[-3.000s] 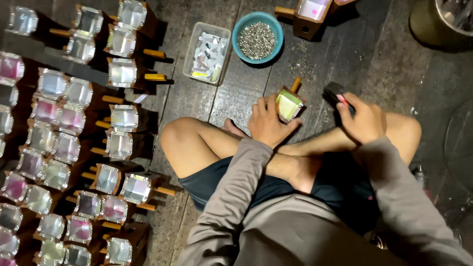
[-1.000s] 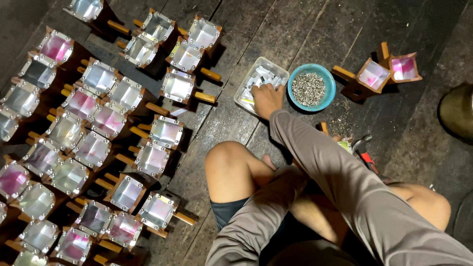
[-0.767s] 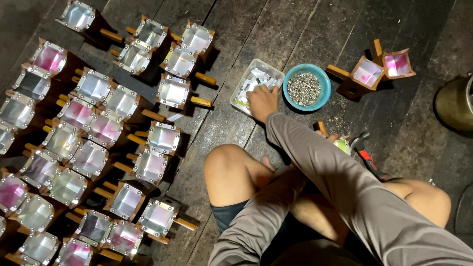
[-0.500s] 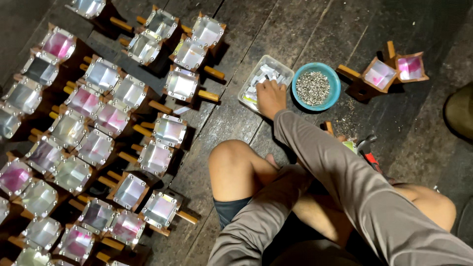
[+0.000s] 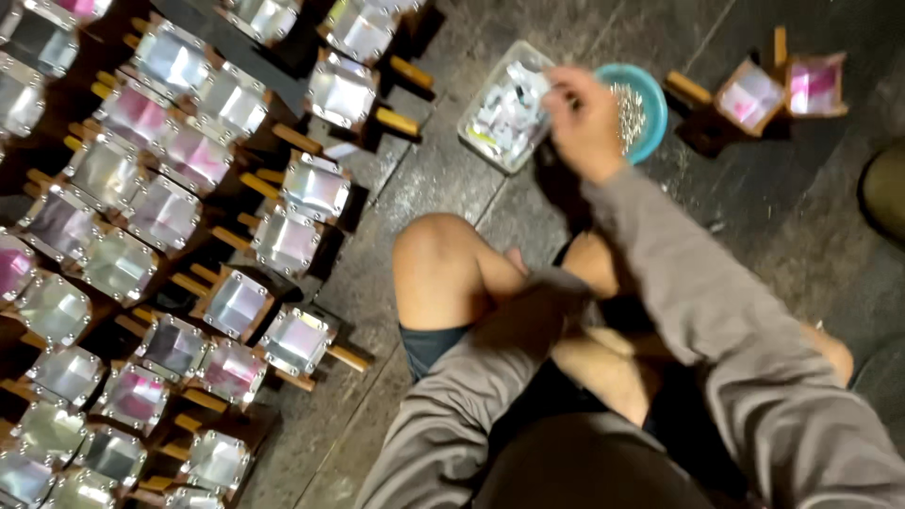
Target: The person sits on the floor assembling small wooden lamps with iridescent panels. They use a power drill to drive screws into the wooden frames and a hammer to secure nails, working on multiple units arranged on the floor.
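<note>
My right hand (image 5: pixel 586 121) reaches forward over the right corner of a clear square tray (image 5: pixel 479 121) filled with small white and silvery pieces. Its fingers are curled down among the pieces. Motion blur hides whether they pinch one. Right beside the hand is a teal bowl (image 5: pixel 652 106) of small grey metal bits. My left sleeve (image 5: pixel 490 368) runs across my lap toward my crossed bare legs, and my left hand is hidden there.
Several rows of wooden-handled square frames with shiny silver or pink faces (image 5: pixel 236 303) cover the dark plank floor on the left. Two more pink-faced frames (image 5: pixel 782 90) lie at the far right. A dark round object (image 5: pixel 886 193) sits at the right edge.
The view has swung nearer and tilted. My right hand stays at the tray and has lifted slightly toward its right corner. The item held three seconds ago is out of sight.
</note>
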